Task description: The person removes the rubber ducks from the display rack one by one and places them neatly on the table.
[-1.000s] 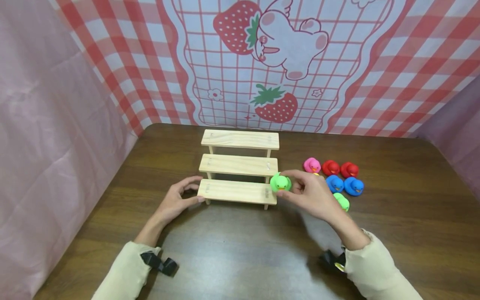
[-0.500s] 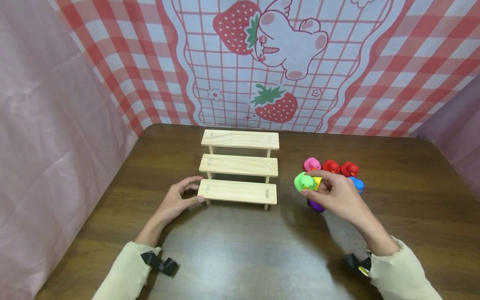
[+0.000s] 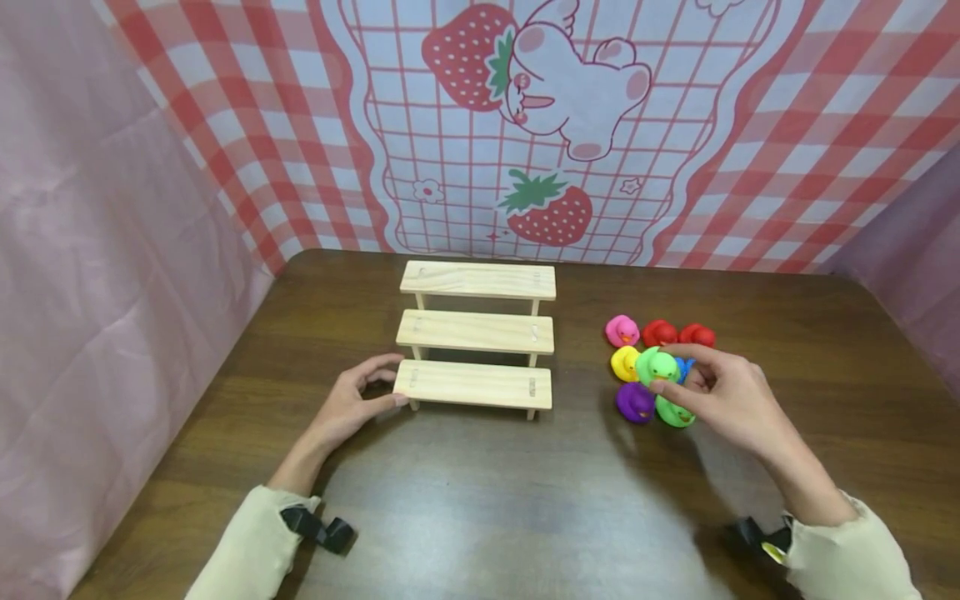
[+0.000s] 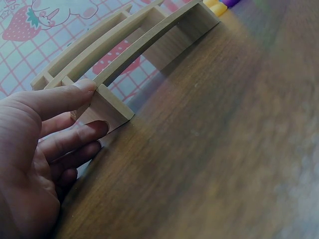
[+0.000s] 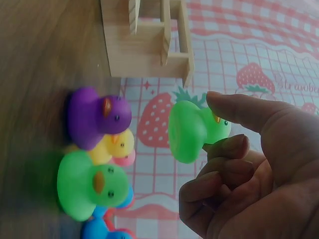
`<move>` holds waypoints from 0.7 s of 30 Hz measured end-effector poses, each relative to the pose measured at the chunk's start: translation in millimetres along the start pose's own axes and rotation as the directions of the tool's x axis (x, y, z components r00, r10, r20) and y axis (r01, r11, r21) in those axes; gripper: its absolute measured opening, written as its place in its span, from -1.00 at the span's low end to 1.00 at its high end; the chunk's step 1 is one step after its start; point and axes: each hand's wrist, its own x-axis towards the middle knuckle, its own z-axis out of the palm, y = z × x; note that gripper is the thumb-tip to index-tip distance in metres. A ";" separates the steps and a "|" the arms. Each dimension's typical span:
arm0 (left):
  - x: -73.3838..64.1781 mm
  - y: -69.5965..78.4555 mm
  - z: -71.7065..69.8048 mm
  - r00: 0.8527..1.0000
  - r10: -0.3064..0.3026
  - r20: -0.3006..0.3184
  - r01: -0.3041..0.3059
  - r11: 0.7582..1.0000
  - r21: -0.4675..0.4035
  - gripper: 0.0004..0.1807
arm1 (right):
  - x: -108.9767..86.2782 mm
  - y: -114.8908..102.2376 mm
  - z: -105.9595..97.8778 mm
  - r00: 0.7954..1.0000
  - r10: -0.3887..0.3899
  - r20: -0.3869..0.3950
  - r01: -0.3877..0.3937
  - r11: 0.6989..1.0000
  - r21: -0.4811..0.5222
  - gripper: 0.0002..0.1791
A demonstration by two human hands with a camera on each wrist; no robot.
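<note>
A green rubber duck [image 3: 657, 367] is pinched between the thumb and fingers of my right hand [image 3: 735, 396]. In the right wrist view this held duck [image 5: 192, 130] hangs off the table, apart from the other ducks. A second green duck [image 3: 676, 412] stands beneath it, beside a purple duck [image 3: 635, 402]. My left hand [image 3: 351, 404] grips the left end of a three-tier wooden stand [image 3: 472, 385]. In the left wrist view its thumb [image 4: 75, 95] lies on the lowest tier's corner, with the other fingers alongside the end panel.
Beside the stand's right end sit a yellow duck [image 3: 625, 364], a pink duck [image 3: 622, 331], two red ducks [image 3: 660, 333] and partly hidden blue ones [image 5: 94, 229]. A strawberry-patterned cloth [image 3: 465, 150] hangs behind the brown table [image 3: 465, 500].
My right hand has carried the green duck rightward, from beside the stand's lowest tier to above the duck group. The left hand has stayed at the stand.
</note>
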 end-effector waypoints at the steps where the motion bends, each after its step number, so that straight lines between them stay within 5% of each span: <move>1: -0.1 0.0 0.0 1.000 -0.001 0.000 0.001 1.000 -0.001 -0.34 | -0.7 2.1 -1.5 1.000 0.002 -0.003 -0.002 1.000 -0.004 -0.45; 21: 0.4 -0.9 0.5 1.000 0.009 0.001 -0.009 1.000 -0.021 -0.34 | -22.6 54.1 -22.3 0.996 0.062 -0.059 -0.065 0.997 -0.048 -0.52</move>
